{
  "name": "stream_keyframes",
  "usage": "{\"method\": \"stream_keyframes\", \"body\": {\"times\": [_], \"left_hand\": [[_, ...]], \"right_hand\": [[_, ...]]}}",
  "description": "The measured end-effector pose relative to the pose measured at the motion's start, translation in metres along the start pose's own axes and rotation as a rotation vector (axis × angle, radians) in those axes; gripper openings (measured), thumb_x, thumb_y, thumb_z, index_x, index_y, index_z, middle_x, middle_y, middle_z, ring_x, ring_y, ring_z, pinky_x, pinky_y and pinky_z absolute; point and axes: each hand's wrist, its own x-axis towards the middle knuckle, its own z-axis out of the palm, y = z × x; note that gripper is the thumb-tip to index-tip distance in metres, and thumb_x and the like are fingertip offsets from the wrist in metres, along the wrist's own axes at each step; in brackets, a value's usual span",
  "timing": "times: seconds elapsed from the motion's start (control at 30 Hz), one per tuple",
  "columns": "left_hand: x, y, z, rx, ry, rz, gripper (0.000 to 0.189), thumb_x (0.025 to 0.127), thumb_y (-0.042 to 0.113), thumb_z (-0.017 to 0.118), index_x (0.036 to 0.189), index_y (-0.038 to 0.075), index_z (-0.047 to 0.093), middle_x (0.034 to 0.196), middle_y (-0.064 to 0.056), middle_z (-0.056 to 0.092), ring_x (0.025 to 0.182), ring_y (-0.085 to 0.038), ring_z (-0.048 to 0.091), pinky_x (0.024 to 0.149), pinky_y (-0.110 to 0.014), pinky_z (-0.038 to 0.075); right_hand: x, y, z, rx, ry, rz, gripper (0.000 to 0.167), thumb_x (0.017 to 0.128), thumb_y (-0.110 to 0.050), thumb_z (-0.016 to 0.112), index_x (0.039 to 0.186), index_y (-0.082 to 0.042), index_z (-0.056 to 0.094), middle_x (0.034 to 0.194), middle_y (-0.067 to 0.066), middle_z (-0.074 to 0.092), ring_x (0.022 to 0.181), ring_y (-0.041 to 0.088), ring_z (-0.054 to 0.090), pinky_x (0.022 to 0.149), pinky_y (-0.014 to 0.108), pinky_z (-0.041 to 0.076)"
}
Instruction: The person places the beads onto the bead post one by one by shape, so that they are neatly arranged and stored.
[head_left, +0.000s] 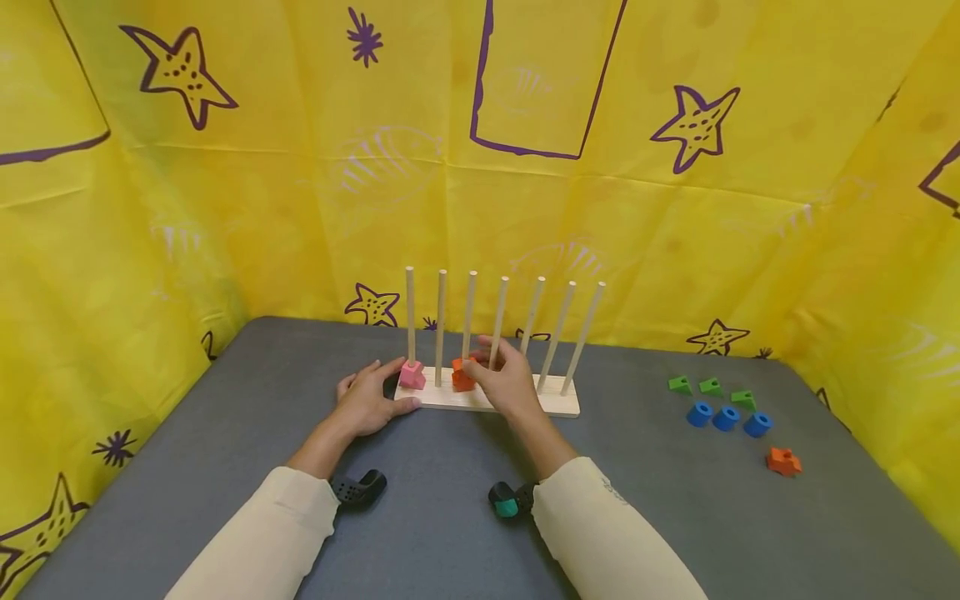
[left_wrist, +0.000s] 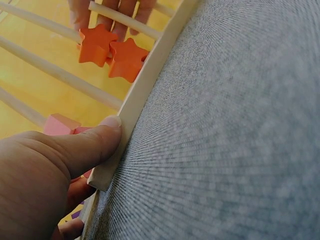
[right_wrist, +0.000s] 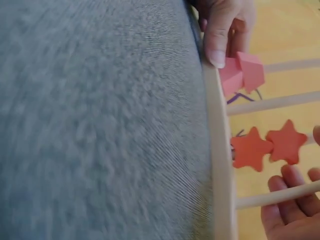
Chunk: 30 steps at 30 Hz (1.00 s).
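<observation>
A wooden peg rack with a row of upright dowels stands on the table. My left hand grips its left end; in the left wrist view the thumb presses the front edge and the other fingers curl behind. Two pink pieces sit stacked on the leftmost dowel, close to that hand. On the third dowel are two orange stars, a lower star and an upper star. My right hand is beside the upper star, its fingers relaxed and a gap showing between fingertips and star.
To the right on the grey table lie several loose pieces: green triangular blocks, blue cylinders and an orange star-shaped piece. A yellow patterned cloth hangs behind and at both sides.
</observation>
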Motion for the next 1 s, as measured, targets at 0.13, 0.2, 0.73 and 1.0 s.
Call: {"method": "stream_keyframes", "body": {"times": [0.13, 0.2, 0.73, 1.0], "left_hand": [[0.0, 0.0, -0.001, 0.001, 0.002, 0.001, 0.082, 0.083, 0.039, 0.076, 0.148, 0.007, 0.038, 0.144, -0.027, 0.04, 0.138, -0.045, 0.019, 0.105, -0.059, 0.003], [0.0, 0.0, -0.002, 0.0, 0.007, 0.007, 0.082, 0.083, 0.039, 0.076, 0.148, 0.006, 0.038, 0.144, -0.027, 0.04, 0.138, -0.045, 0.02, 0.105, -0.059, 0.004], [-0.001, 0.0, -0.001, -0.001, 0.002, 0.005, 0.083, 0.082, 0.04, 0.076, 0.148, 0.006, 0.038, 0.143, -0.026, 0.042, 0.138, -0.044, 0.019, 0.105, -0.06, 0.003], [-0.002, 0.001, -0.001, -0.002, 0.009, 0.015, 0.082, 0.082, 0.04, 0.076, 0.148, 0.006, 0.039, 0.143, -0.025, 0.043, 0.138, -0.043, 0.02, 0.105, -0.06, 0.004]], "right_hand": [[-0.007, -0.008, -0.009, -0.069, -0.019, 0.004, 0.044, 0.087, -0.016, 0.072, 0.128, -0.006, 0.06, 0.112, 0.009, 0.067, 0.104, 0.025, 0.061, 0.086, 0.04, 0.05], [-0.01, -0.015, -0.015, -0.122, -0.035, -0.017, 0.039, 0.088, -0.015, 0.071, 0.125, -0.007, 0.062, 0.115, 0.011, 0.066, 0.107, 0.026, 0.061, 0.087, 0.041, 0.05], [-0.055, -0.069, -0.085, -0.218, -0.135, -0.179, 0.051, 0.09, -0.018, 0.071, 0.135, -0.003, 0.054, 0.131, 0.013, 0.058, 0.12, 0.027, 0.054, 0.096, 0.044, 0.044], [-0.076, -0.082, -0.125, -0.294, -0.049, -0.239, 0.047, 0.091, -0.02, 0.07, 0.133, -0.004, 0.056, 0.129, 0.01, 0.059, 0.116, 0.025, 0.057, 0.093, 0.041, 0.047]]}}
